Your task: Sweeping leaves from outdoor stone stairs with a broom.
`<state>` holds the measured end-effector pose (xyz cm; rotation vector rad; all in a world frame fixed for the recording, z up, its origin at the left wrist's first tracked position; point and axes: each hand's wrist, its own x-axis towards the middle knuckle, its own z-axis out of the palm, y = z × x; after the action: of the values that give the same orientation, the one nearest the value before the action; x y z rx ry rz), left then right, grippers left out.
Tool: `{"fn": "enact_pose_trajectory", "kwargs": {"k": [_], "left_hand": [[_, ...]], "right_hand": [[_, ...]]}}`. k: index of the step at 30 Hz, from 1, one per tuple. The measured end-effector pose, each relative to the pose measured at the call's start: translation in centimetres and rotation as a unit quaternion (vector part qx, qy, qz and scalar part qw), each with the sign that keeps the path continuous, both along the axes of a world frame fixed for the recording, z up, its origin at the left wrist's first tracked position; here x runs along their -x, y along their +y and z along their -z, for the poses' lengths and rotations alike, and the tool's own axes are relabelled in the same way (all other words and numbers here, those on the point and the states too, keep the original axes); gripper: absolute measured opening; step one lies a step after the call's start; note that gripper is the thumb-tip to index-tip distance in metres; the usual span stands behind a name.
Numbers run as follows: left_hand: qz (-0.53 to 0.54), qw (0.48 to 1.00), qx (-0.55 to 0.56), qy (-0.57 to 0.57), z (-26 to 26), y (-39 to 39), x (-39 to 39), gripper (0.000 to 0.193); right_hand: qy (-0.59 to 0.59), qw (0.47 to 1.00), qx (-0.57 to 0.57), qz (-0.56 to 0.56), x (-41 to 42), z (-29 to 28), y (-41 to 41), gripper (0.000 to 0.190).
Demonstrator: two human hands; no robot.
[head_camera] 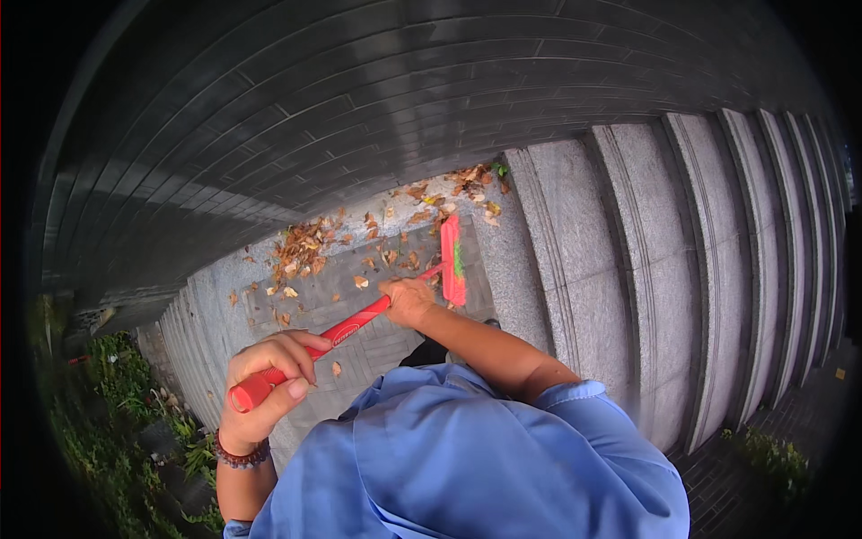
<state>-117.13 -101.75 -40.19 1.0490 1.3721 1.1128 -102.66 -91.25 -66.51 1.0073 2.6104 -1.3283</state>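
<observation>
A red broom handle (357, 323) slants across in front of my body. Near its capped top end, my left hand (273, 377) is wrapped around it; a beaded bracelet circles that wrist. Farther down the handle my right hand (408, 301) grips it, close to the broom head. The red broom head (449, 259), with green and red bristles on its right side, is over the paved landing near the stairs. Dry brown leaves (301, 248) form a heap left of the broom, and more leaves (471, 178) gather along the wall beyond it.
A dark tiled wall (377, 114) borders the landing (404, 340) on the far side. Granite steps (579, 222) run off to the right, and further steps (202, 323) lie to the left. Green plants (124, 377) grow at the lower left.
</observation>
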Motion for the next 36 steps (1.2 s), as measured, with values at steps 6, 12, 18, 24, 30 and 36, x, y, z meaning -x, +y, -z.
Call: {"fn": "enact_pose_trajectory", "kwargs": {"k": [6,12,18,24,30,36], "left_hand": [[0.086,0.964,-0.107,0.228,-6.8,0.3,0.8,0.026],[0.076,0.983,-0.101,0.130,-8.3,-4.9,1.9,0.027],[-0.021,0.997,0.068,0.005,-0.8,-3.8,0.1,0.017],[0.163,0.940,-0.047,0.297,-5.8,-1.7,0.2,0.026],[0.109,0.962,-0.122,0.220,-10.1,-3.1,1.5,0.024],[-0.008,0.994,-0.028,-0.104,-1.5,3.3,5.0,0.022]], "right_hand": [[0.164,0.983,0.024,-0.084,8.2,-3.8,-2.5,0.017],[0.119,0.980,-0.002,-0.158,2.2,-7.9,-3.6,0.019],[0.009,0.993,-0.009,-0.115,-3.5,0.5,-3.4,0.019],[0.200,0.977,-0.003,-0.070,6.9,-1.6,-3.3,0.021],[0.184,0.971,-0.056,-0.144,7.7,-7.7,-1.7,0.022],[-0.038,0.995,-0.090,-0.016,-1.7,-4.4,4.2,0.023]]}}
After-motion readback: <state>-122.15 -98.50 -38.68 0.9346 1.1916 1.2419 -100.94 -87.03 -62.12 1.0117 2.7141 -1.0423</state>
